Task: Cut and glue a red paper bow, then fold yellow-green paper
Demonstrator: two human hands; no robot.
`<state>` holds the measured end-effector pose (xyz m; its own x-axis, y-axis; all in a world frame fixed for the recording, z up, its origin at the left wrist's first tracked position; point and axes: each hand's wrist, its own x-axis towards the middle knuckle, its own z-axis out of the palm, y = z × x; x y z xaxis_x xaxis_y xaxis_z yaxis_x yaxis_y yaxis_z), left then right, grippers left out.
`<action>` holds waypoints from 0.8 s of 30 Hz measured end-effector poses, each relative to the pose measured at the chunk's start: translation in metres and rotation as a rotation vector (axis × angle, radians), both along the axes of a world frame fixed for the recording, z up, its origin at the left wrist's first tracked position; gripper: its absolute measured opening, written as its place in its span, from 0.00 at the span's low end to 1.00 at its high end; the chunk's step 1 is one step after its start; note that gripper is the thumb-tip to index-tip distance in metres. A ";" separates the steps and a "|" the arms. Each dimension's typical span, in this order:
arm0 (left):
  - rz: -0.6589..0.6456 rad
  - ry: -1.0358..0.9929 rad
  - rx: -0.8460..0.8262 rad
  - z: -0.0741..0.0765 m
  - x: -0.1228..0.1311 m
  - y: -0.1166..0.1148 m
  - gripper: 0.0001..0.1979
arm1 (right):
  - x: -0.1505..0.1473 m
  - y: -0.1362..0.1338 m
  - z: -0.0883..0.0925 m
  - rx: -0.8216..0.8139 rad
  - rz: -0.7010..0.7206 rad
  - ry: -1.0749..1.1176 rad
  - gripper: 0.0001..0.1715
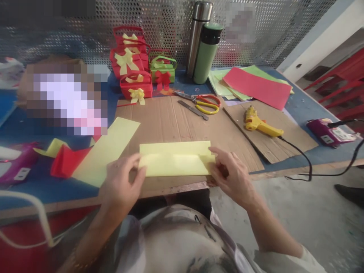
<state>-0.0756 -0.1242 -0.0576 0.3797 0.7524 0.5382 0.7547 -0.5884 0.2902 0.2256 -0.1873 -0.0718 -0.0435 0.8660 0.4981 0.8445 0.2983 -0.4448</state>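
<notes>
A pale yellow sheet of paper (176, 161), folded lengthwise with a crease across it, is held level over the cardboard near the table's front edge. My left hand (123, 178) pinches its left end between thumb and fingers. At the right end, the thumb and fingers of my right hand (230, 170) grip it too. Beside my left hand lies another pale yellow sheet (110, 148). Red folded paper (68, 161) rests left of that sheet. Beyond the held paper are scissors (206, 104) with red and yellow handles and a flat grey metal tool (193, 110).
Cardboard (159, 117) covers the middle of the blue table. A yellow glue gun (260, 123) lies at right, its cord reaching a purple power strip (330, 131). Behind stand red paper baskets (136, 85), a green basket (162, 70), a green bottle (206, 55) and coloured sheets (256, 85).
</notes>
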 end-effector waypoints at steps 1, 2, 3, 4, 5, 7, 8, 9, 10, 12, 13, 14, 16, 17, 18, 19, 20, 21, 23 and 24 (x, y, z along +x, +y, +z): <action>-0.019 0.019 0.011 -0.001 0.001 0.000 0.17 | 0.000 0.001 -0.001 0.016 0.027 -0.033 0.15; -0.055 0.049 0.022 -0.001 0.001 0.001 0.21 | 0.000 0.001 -0.001 0.030 0.053 -0.064 0.13; -0.100 0.086 0.033 0.000 0.000 0.001 0.23 | 0.000 0.001 -0.001 0.041 0.076 -0.089 0.12; -0.140 0.121 0.042 0.000 -0.001 0.002 0.24 | 0.001 0.001 -0.001 0.044 0.092 -0.109 0.12; -0.168 0.147 0.049 0.001 -0.002 0.002 0.24 | 0.001 0.001 -0.001 0.040 0.104 -0.124 0.14; -0.195 0.178 0.045 0.002 -0.003 0.003 0.24 | 0.001 0.001 -0.001 0.024 0.116 -0.149 0.16; -0.199 0.184 0.041 0.002 -0.004 0.003 0.24 | 0.001 0.000 -0.001 0.014 0.120 -0.160 0.17; -0.201 0.188 0.039 0.003 -0.004 0.003 0.24 | 0.001 0.000 0.000 0.005 0.124 -0.169 0.18; -0.202 0.191 0.037 0.003 -0.004 0.002 0.24 | 0.001 0.000 0.000 0.002 0.128 -0.175 0.18; -0.202 0.191 0.037 0.003 -0.004 0.001 0.24 | 0.001 -0.001 0.000 0.004 0.130 -0.178 0.17; -0.202 0.185 0.039 0.002 -0.003 0.000 0.23 | 0.001 -0.001 -0.001 0.004 0.128 -0.179 0.17; -0.202 0.177 0.041 0.002 -0.003 0.000 0.23 | 0.001 -0.001 -0.001 0.004 0.125 -0.179 0.17; -0.197 0.162 0.050 0.002 -0.002 -0.001 0.23 | 0.001 -0.001 -0.001 0.000 0.120 -0.182 0.17; -0.191 0.160 0.056 0.001 -0.002 -0.001 0.23 | 0.001 -0.001 -0.002 -0.004 0.120 -0.183 0.17; -0.182 0.163 0.061 0.001 -0.001 -0.001 0.23 | 0.001 -0.001 -0.002 -0.007 0.123 -0.185 0.17; -0.172 0.170 0.062 0.001 -0.001 -0.001 0.22 | 0.002 -0.001 -0.001 -0.010 0.128 -0.188 0.18; -0.159 0.178 0.059 0.001 0.000 0.000 0.22 | 0.002 0.000 -0.001 -0.011 0.134 -0.196 0.18; -0.150 0.183 0.051 0.002 0.000 0.000 0.21 | 0.002 0.000 0.000 -0.008 0.141 -0.207 0.18; -0.144 0.162 0.030 0.001 0.001 0.001 0.21 | 0.002 0.001 0.001 -0.003 0.156 -0.230 0.18; -0.148 0.132 0.019 0.001 0.001 0.001 0.21 | 0.002 0.001 0.001 -0.003 0.161 -0.238 0.18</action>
<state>-0.0749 -0.1230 -0.0564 0.5533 0.6734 0.4903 0.6905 -0.7000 0.1822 0.2273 -0.1863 -0.0706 -0.2963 0.8400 0.4546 0.8669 0.4363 -0.2411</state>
